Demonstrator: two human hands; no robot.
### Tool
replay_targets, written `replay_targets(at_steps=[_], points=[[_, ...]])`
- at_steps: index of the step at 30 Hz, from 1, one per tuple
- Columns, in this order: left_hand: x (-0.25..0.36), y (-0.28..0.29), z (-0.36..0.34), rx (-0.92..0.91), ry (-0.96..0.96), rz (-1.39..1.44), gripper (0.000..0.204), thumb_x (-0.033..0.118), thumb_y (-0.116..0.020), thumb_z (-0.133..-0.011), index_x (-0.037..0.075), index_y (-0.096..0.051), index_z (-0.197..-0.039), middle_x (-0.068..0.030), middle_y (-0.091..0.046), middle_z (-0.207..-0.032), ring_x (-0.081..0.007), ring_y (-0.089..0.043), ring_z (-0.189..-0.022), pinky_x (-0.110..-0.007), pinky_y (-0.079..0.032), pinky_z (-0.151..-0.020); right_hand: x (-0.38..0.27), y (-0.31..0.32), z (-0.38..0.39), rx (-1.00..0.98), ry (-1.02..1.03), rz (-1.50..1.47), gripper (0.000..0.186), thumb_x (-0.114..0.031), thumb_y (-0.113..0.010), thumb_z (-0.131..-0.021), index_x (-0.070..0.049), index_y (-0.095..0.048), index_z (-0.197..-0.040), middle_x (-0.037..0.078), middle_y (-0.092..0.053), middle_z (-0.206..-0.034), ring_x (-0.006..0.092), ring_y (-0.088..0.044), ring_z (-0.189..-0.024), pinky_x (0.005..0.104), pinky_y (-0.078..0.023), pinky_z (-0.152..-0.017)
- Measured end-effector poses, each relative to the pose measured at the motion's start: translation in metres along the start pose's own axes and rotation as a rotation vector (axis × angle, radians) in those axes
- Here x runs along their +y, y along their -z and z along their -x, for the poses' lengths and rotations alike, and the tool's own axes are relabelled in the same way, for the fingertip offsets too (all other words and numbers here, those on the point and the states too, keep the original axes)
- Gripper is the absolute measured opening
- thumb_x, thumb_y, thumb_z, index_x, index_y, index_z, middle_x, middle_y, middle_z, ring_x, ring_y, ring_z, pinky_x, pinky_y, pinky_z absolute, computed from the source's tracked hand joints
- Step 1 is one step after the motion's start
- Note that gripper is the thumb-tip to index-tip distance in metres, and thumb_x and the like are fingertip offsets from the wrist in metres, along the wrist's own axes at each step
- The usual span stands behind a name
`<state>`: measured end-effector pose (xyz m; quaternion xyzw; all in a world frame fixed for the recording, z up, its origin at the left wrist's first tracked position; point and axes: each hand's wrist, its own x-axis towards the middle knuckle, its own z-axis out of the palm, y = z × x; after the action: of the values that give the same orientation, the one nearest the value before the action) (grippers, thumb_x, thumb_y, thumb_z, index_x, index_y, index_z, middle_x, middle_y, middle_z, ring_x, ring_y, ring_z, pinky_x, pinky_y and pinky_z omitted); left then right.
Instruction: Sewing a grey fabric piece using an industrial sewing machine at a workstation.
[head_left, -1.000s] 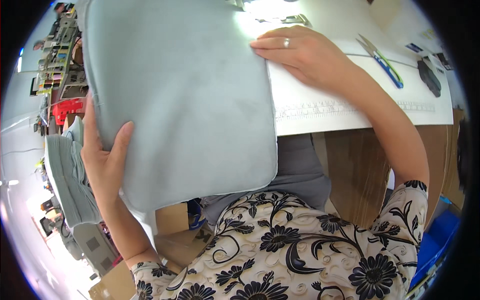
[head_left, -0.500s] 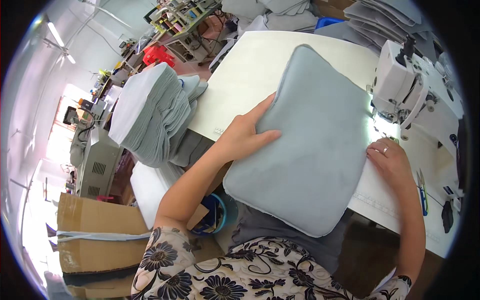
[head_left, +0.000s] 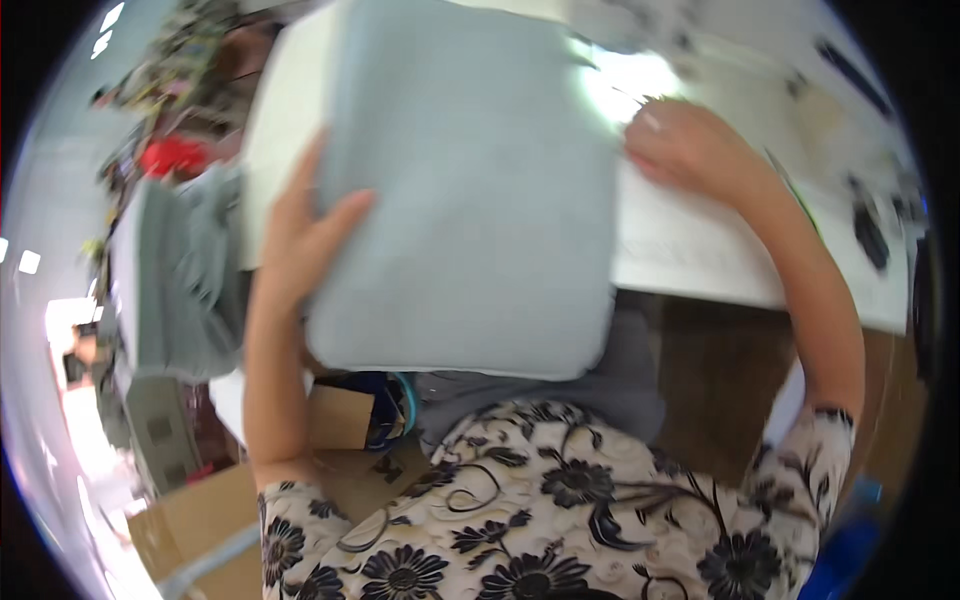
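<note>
A large light-grey padded fabric panel (head_left: 470,200) with rounded corners lies over the white table and overhangs its front edge. My left hand (head_left: 305,235) grips its left edge, thumb on top and the fingers at or under the border. My right hand (head_left: 690,150) is beside the panel's right edge, close to the bright light of the sewing machine (head_left: 630,85). Its fingers are bent together; whatever they pinch is too blurred to make out. Most of the machine is smeared or outside the picture.
A stack of grey fabric pieces (head_left: 185,285) stands left of the white table (head_left: 690,245). Blurred scissors (head_left: 800,205) and a black object (head_left: 870,235) lie on the right. Below left are a cardboard box (head_left: 200,520) and a blue-rimmed bin (head_left: 408,405).
My view has swung, blurring everything and shifting the scene. The panel now looks straighter, its lower edge nearly level. Both hands keep to their sides of it.
</note>
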<state>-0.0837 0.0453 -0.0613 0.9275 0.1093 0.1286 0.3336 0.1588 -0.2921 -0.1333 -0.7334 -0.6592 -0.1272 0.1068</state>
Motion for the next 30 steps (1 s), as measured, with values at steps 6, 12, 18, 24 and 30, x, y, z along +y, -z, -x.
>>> replay_targets(at_steps=[6,12,18,24,30], points=[[0.016,-0.020,-0.009,-0.028,0.180,0.173,0.075,0.013,-0.071,-0.088,-0.007,-0.032,-0.149,-0.0201,-0.052,-0.138,-0.0239,-0.055,-0.123,-0.032,-0.045,-0.101,0.000,-0.011,0.020,0.275,-0.162,-0.250,0.022,-0.002,-0.066,-0.084,-0.005,-0.068,-0.106,0.007,-0.070,-0.111,0.0257,-0.066,-0.098,0.0345,-0.054,-0.083],[0.014,-0.025,-0.002,-0.041,0.232,0.171,0.079,0.016,-0.073,-0.086,-0.007,-0.032,-0.149,-0.0198,-0.052,-0.137,-0.0228,-0.055,-0.121,-0.031,-0.045,-0.101,-0.017,-0.005,0.018,0.274,-0.055,-0.191,0.027,-0.002,-0.066,-0.083,-0.007,-0.070,-0.109,-0.001,-0.069,-0.118,0.0242,-0.062,-0.109,0.0355,-0.052,-0.092],[0.018,-0.022,0.003,0.002,0.264,0.229,0.075,0.011,-0.072,-0.086,-0.006,-0.033,-0.149,-0.0199,-0.052,-0.137,-0.0225,-0.054,-0.121,-0.031,-0.044,-0.102,-0.021,0.007,0.017,0.151,-0.047,-0.075,0.029,-0.004,-0.064,-0.084,-0.010,-0.071,-0.111,0.000,-0.068,-0.120,0.0243,-0.061,-0.114,0.0365,-0.050,-0.095],[0.019,-0.012,0.002,0.039,0.104,0.031,0.071,0.007,-0.070,-0.088,-0.005,-0.035,-0.148,-0.0187,-0.050,-0.141,-0.0223,-0.053,-0.124,-0.032,-0.042,-0.104,-0.027,-0.004,0.011,0.286,-0.129,-0.096,0.026,-0.007,-0.057,-0.091,-0.011,-0.071,-0.112,0.001,-0.068,-0.119,0.0235,-0.063,-0.108,0.0355,-0.051,-0.092],[0.054,-0.001,0.012,0.094,0.005,0.035,0.071,0.004,-0.072,-0.087,-0.006,-0.036,-0.147,-0.0185,-0.051,-0.141,-0.0230,-0.051,-0.126,-0.033,-0.040,-0.106,-0.029,-0.001,0.018,0.193,-0.116,-0.092,0.026,-0.006,-0.056,-0.088,-0.007,-0.071,-0.109,0.003,-0.070,-0.115,0.0237,-0.062,-0.111,0.0360,-0.051,-0.094]])
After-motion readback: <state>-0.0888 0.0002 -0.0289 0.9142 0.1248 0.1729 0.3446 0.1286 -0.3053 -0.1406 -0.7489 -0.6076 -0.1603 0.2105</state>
